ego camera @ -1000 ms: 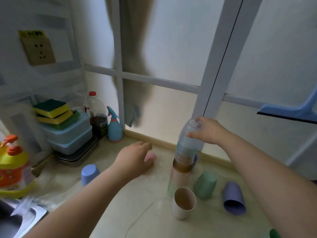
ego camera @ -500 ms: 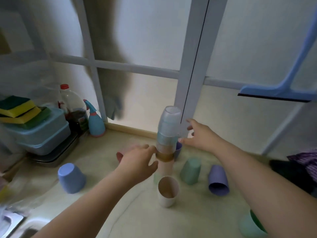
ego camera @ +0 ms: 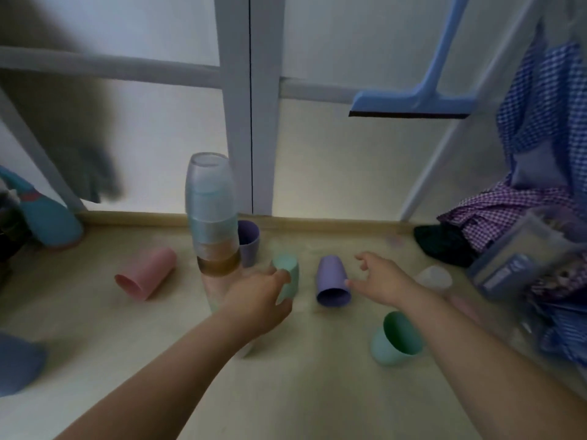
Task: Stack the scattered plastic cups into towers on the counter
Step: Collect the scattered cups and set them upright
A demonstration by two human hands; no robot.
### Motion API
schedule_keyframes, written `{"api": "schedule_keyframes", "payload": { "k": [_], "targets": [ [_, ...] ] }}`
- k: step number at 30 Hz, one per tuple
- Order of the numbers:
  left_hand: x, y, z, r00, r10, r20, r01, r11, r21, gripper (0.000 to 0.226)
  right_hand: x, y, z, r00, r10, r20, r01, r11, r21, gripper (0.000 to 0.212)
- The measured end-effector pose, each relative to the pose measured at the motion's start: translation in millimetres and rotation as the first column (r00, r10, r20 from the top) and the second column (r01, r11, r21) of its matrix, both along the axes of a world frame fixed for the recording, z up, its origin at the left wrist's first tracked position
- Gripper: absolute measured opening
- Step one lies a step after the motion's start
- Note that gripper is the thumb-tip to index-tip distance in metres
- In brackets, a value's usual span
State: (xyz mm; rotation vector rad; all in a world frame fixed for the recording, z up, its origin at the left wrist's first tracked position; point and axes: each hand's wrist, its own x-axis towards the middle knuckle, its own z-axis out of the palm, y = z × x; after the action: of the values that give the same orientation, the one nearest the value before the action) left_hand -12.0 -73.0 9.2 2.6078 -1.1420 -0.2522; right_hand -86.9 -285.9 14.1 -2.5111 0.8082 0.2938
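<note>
A tall tower of nested cups [ego camera: 212,214], clear on top, stands on the counter [ego camera: 286,392] near the window. My left hand [ego camera: 254,301] has finger and thumb around an upside-down mint green cup [ego camera: 289,269] just right of the tower. My right hand [ego camera: 382,281] is spread open, its thumb at the rim of a purple cup [ego camera: 332,279] lying on its side. Loose cups lie around: pink [ego camera: 146,273], an upright purple one [ego camera: 250,244] behind the tower, green [ego camera: 397,339], a clear one [ego camera: 435,277], blue [ego camera: 16,363].
A blue spray bottle [ego camera: 47,220] stands at the far left by the window frame [ego camera: 251,106]. A blue squeegee [ego camera: 409,103] hangs at the upper right. Checked cloths [ego camera: 540,128] and a plastic box [ego camera: 521,258] crowd the right side.
The view has swung right. My right hand left the tower's top and came down beside the purple cup. My left hand moved from the pink cup's side across to the mint green cup.
</note>
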Motion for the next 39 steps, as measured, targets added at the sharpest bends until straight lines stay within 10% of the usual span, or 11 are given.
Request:
{"api": "schedule_keyframes", "payload": {
  "k": [22,33,39],
  "targets": [
    [51.3,-39.8,-37.9,0.991,0.117,-0.072,-0.121,0.991,-0.053,0.045,85.6,-35.0,-60.4,0.934,0.113,-0.340,-0.061,0.985,0.160,0.092],
    [77.9,-70.2,-62.8,0.958,0.133,-0.255,-0.108,0.988,0.107,0.067,61.0,-32.0,-81.8,0.996,-0.065,-0.060,0.079,0.953,0.291,0.120],
    [70.0,-86.0,-59.0,0.963,0.067,-0.261,-0.037,0.992,0.120,0.062,42.8,-42.0,-59.3,0.983,-0.138,0.118,0.100,0.954,0.283,0.093]
  ]
}}
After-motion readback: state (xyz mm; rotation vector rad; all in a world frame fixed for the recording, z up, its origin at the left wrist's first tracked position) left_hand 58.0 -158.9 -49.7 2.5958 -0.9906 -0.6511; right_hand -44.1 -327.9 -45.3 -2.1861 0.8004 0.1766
